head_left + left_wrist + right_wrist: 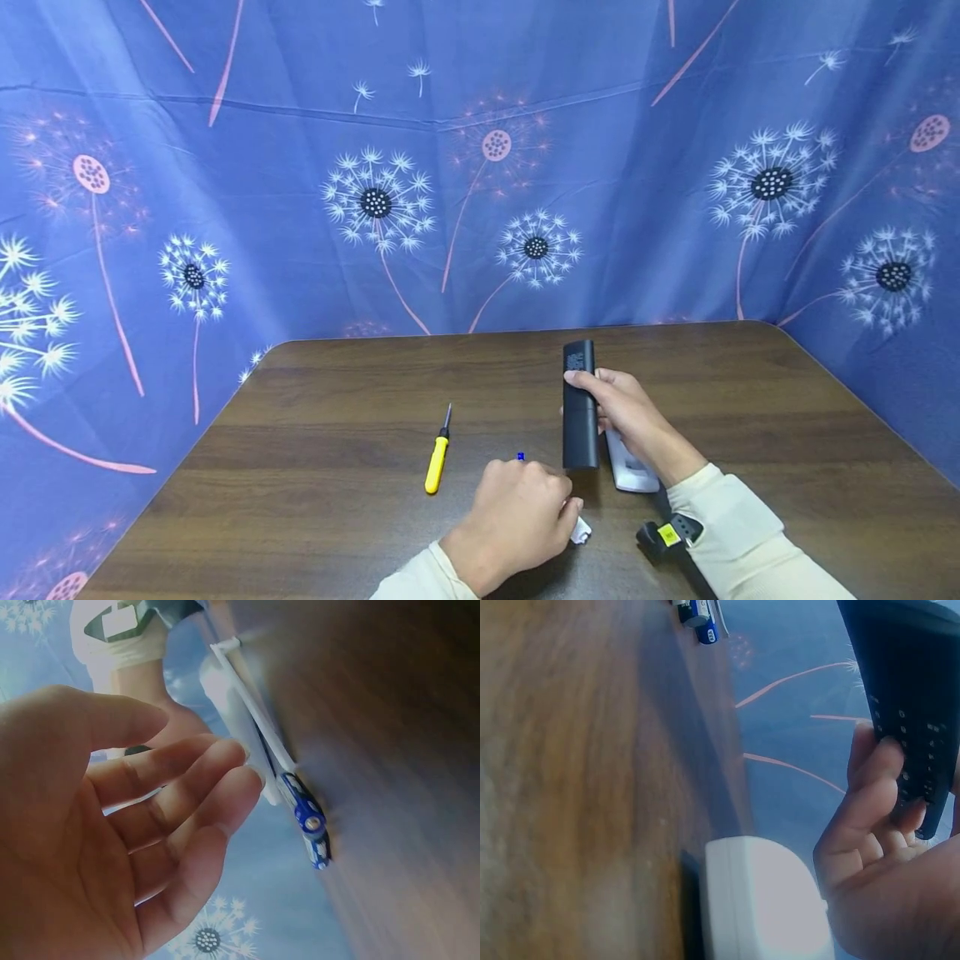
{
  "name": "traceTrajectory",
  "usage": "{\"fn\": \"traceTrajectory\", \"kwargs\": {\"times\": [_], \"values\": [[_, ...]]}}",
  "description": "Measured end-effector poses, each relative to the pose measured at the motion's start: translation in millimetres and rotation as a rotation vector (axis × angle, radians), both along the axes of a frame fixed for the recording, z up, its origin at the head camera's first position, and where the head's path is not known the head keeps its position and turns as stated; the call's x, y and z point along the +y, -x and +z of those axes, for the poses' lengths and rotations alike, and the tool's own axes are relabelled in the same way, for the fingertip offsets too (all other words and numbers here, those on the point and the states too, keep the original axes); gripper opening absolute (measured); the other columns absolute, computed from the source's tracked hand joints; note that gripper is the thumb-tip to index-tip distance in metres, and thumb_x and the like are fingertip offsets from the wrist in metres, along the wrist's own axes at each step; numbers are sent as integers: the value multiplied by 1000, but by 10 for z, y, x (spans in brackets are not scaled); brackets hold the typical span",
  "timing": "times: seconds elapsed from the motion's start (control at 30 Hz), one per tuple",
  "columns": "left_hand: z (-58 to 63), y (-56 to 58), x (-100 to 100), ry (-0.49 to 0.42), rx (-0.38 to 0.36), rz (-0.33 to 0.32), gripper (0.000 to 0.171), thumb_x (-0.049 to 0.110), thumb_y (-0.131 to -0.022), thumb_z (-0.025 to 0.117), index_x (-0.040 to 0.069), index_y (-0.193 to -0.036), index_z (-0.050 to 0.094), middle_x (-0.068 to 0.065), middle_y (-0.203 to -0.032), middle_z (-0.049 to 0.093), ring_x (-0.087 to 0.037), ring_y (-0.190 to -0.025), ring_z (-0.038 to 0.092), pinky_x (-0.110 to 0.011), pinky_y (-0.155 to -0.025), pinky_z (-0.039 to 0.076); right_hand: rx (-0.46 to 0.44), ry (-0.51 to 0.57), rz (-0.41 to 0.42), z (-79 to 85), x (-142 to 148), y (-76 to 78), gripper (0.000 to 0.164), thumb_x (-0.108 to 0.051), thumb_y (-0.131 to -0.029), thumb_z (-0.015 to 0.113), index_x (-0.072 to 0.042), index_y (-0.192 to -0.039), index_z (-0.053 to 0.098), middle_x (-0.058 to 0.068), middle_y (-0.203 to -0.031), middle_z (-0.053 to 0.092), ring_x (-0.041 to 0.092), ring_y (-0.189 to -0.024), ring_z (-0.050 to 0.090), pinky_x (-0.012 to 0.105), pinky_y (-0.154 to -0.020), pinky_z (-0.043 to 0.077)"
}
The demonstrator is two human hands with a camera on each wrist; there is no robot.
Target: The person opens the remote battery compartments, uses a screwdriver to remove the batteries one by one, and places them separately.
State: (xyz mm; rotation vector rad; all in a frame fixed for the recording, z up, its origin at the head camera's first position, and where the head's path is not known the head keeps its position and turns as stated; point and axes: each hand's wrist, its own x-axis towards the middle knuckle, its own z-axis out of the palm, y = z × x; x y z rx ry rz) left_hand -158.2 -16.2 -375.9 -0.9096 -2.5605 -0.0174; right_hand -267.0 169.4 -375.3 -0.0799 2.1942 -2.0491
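A black remote control (pixel 580 417) is gripped in my right hand (pixel 630 412), its back with small print facing up in the head view. The right wrist view shows the button side of the remote (pixel 911 742) with fingers curled against it. My left hand (pixel 521 517) hovers over the table's near part, left of the remote. Its fingers are loosely bent with nothing between them in the left wrist view. Close to it are blue batteries (pixel 309 816) and a thin white piece (pixel 581 531), mostly hidden by the hand in the head view.
A white device (pixel 632 465) lies partly under my right hand. To the left lies a yellow-handled screwdriver (pixel 437 462). A black strap unit with a yellow label (pixel 669 534) is on my right wrist. A blue dandelion-patterned cloth (pixel 465 183) hangs behind the wooden table (pixel 337 400).
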Motion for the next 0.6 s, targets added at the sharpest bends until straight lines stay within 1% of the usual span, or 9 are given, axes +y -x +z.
{"fn": "traceTrajectory", "kwargs": {"times": [0.13,0.2,0.3,0.43,0.5,0.6], "values": [[-6,35,-32,-20,-4,27,38,42,-91,67,24,-60,56,7,-57,57,-14,-49,56,-33,-40,32,-7,83,-43,-29,-12,8,40,-31,-97,64,-1,-111,43,15,-86,72,24,-77,73,35,-63,57],[-13,49,-43,-29,-3,36,39,42,-91,67,24,-59,54,7,-57,57,-15,-49,57,-34,-40,33,-7,133,-53,-42,-15,13,39,-28,-97,63,-2,-113,40,16,-87,70,26,-78,72,38,-66,57],[-22,59,-50,-32,-15,36,36,42,-91,66,25,-61,56,7,-58,58,-16,-51,59,-34,-41,34,-6,176,-52,-49,-18,16,44,-26,-98,62,2,-122,40,17,-88,69,27,-78,71,38,-67,57],[-37,79,-52,-60,-59,18,28,39,-91,67,26,-68,61,8,-60,60,-16,-54,61,-34,-41,35,-22,180,-31,-38,-28,5,47,-26,-98,61,5,-129,45,13,-85,68,24,-77,70,37,-69,56],[-37,94,-55,-91,-85,10,23,37,-91,68,27,-71,66,10,-61,61,-13,-55,61,-34,-42,36,-33,173,-23,-31,-39,-5,47,-27,-97,62,5,-128,47,12,-84,69,23,-76,69,37,-70,55],[-29,117,-63,-138,-130,23,16,36,-91,69,28,-78,73,13,-62,61,-8,-54,56,-31,-42,35,-40,160,-17,-18,-57,-27,45,-28,-97,63,4,-125,50,11,-83,69,23,-75,66,38,-69,54]]}}
